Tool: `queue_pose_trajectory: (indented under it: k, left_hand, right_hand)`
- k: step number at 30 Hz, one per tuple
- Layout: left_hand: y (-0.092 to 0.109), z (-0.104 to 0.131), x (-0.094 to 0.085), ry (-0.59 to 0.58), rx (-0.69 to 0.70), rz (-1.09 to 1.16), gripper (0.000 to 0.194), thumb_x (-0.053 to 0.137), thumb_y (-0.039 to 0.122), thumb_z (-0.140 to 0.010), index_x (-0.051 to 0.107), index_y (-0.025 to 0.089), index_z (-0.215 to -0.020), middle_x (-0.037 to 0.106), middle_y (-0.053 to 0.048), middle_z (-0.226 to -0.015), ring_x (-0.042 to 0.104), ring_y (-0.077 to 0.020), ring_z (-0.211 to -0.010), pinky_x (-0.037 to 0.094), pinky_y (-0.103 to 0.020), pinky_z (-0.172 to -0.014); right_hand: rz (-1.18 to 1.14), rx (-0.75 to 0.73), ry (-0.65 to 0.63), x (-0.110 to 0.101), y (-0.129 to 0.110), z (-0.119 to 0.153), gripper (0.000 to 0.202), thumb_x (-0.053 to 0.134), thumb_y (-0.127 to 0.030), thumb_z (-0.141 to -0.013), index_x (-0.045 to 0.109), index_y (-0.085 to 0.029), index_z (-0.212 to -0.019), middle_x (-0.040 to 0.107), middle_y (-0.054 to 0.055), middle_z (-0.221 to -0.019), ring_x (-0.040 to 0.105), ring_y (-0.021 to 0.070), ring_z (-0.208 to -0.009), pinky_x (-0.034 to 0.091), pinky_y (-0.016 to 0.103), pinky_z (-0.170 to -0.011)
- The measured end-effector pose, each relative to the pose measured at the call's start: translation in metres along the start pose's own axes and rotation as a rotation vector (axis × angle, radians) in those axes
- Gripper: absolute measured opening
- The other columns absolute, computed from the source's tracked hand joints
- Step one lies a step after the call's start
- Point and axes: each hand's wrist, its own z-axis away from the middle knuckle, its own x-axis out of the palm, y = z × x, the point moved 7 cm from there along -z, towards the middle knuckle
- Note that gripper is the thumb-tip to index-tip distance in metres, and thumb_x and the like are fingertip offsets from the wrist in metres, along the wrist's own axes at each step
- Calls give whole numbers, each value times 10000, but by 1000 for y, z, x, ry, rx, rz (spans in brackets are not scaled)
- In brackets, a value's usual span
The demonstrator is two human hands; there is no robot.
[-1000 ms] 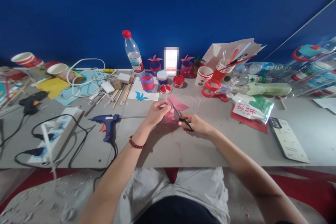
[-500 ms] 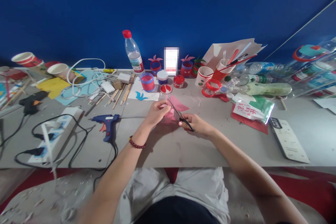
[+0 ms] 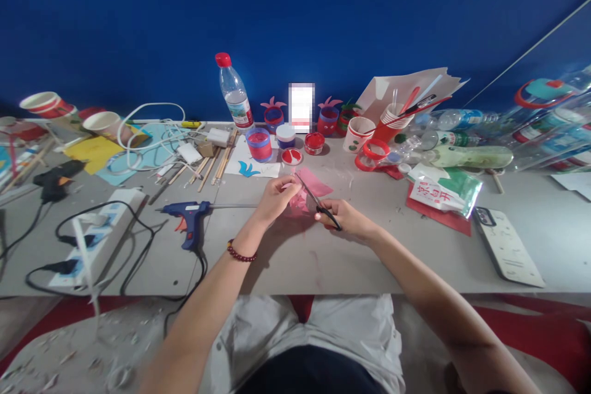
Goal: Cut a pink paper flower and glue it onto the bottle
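My left hand (image 3: 279,196) pinches a small piece of pink paper (image 3: 300,199) over the middle of the table. Fingers of my right hand (image 3: 344,217) are wrapped round the black handles of a pair of scissors (image 3: 310,191), whose blades point up and left to the paper by my left fingertips. Another pink sheet (image 3: 318,183) lies just behind the blades. Beyond my hands are a round red and white lid (image 3: 292,156), an opened pot of red paint (image 3: 314,143) and a blue paper leaf cutout (image 3: 248,168) on white paper.
A blue glue gun (image 3: 188,221) lies left of my left forearm, its cord running off the table's front edge. Farther left is a power strip (image 3: 104,234) with cables. A tall bottle (image 3: 235,95) stands at the back. A phone (image 3: 508,246) lies at the right.
Both hands stay in nearly the same place. The scissors and the pink paper have shifted only very slightly.
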Motion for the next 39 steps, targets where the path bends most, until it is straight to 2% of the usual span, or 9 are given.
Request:
queue_pose_trajectory:
  k: [6,10,18,29,39]
  left_hand:
    - [-1,-1,-4,60,22,3,246,613,328,-753,551,174,-570,526,20,-566,484,-105,-553,403,-248,-568]
    - [3,-1,-5,75,43,-8,249,606,312,-743,521,175,-554,497,32,-565,448,-97,-563,380,-239,-572]
    - [5,0,0,68,5,-3,221,615,313,-692,522,179,-543,491,33,-527,440,-92,-516,364,-229,-511]
    - [3,1,3,57,-17,13,247,624,325,-705,524,180,-531,529,19,-529,470,-93,-501,397,-226,-492]
    - [0,2,4,39,-55,76,287,645,348,-715,510,174,-530,474,38,-502,417,-74,-457,357,-211,-439]
  right_hand:
    - [-2,23,17,-2,7,-2,440,701,-566,-765,456,-201,-755,361,-94,-527,246,45,-439,158,203,-409]
    - [-29,-12,4,0,6,-4,431,711,-552,-758,463,-200,-755,362,-96,-522,256,45,-436,162,197,-405]
    - [-15,15,-4,2,7,-3,410,706,-545,-764,488,-198,-773,393,-92,-511,283,44,-404,173,193,-381]
    - [10,8,-6,2,3,-2,426,706,-557,-764,488,-192,-738,373,-90,-494,281,44,-402,182,199,-389]
    - [-55,5,-12,3,7,-5,458,724,-580,-738,483,-191,-729,357,-96,-501,255,37,-399,163,191,-376]
